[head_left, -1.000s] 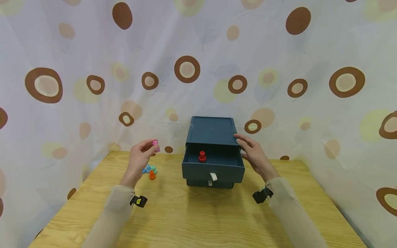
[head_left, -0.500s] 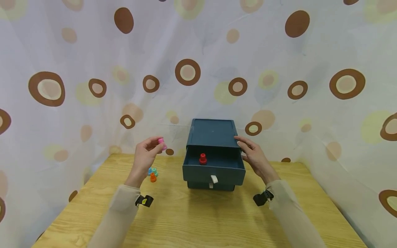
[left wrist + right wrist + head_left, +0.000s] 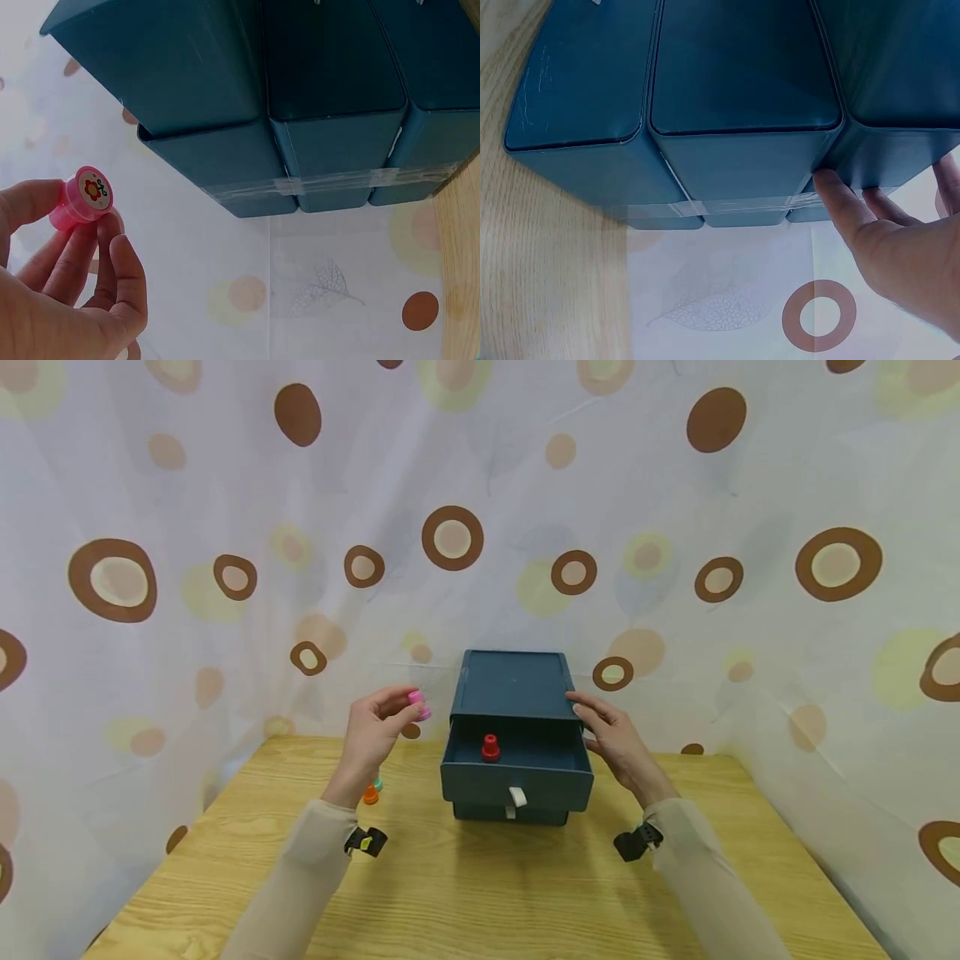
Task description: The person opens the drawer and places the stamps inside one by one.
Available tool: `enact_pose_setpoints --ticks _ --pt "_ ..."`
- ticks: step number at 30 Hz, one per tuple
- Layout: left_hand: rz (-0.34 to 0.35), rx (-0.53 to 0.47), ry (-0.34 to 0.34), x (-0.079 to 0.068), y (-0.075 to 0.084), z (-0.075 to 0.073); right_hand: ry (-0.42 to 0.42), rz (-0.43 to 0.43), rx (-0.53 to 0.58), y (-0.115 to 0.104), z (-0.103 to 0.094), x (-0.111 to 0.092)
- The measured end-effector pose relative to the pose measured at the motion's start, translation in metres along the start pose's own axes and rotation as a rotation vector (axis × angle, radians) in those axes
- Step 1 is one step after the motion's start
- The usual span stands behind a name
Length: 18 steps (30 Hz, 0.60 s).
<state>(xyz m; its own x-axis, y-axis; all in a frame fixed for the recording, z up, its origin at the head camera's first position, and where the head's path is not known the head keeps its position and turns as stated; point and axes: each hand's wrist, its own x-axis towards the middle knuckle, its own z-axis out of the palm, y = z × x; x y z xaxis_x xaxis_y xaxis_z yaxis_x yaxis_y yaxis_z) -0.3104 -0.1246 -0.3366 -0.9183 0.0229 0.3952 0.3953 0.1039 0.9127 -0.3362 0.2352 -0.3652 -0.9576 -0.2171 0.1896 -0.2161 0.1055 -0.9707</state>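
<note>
My left hand (image 3: 372,731) pinches a small pink toy stamp (image 3: 418,706) between thumb and fingers, in the air left of a dark blue drawer unit (image 3: 513,683). In the left wrist view, the face of the pink stamp (image 3: 94,189) shows a flower picture. The unit's top drawer (image 3: 517,783) is pulled out, with a red stamp (image 3: 490,748) standing inside it. At the unit's upper right edge rests my right hand (image 3: 618,743). The right wrist view shows the fingers (image 3: 847,206) fairly straight against the unit's side.
An orange stamp (image 3: 371,794) and a partly hidden green one (image 3: 378,783) stand on the wooden table (image 3: 480,893), behind my left wrist. White tabs (image 3: 518,797) hang on the drawer fronts. A patterned curtain (image 3: 480,460) rises behind the unit. Clear tape (image 3: 727,205) runs across the unit's side.
My left hand has moved right with the pink stamp, towards the drawer unit, and now covers the blue stamps. My right hand has stayed on the unit.
</note>
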Motion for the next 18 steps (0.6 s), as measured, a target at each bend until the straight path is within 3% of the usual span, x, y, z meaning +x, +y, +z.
enact_pose_setpoints --ticks 5,18 --pt "0.013 -0.032 -0.033 0.001 0.003 0.008 0.002 -0.003 0.009 0.001 0.0 0.0" --pt "0.092 0.015 -0.087 0.002 0.011 0.029 -0.003 -0.01 0.014 0.001 0.001 0.0"
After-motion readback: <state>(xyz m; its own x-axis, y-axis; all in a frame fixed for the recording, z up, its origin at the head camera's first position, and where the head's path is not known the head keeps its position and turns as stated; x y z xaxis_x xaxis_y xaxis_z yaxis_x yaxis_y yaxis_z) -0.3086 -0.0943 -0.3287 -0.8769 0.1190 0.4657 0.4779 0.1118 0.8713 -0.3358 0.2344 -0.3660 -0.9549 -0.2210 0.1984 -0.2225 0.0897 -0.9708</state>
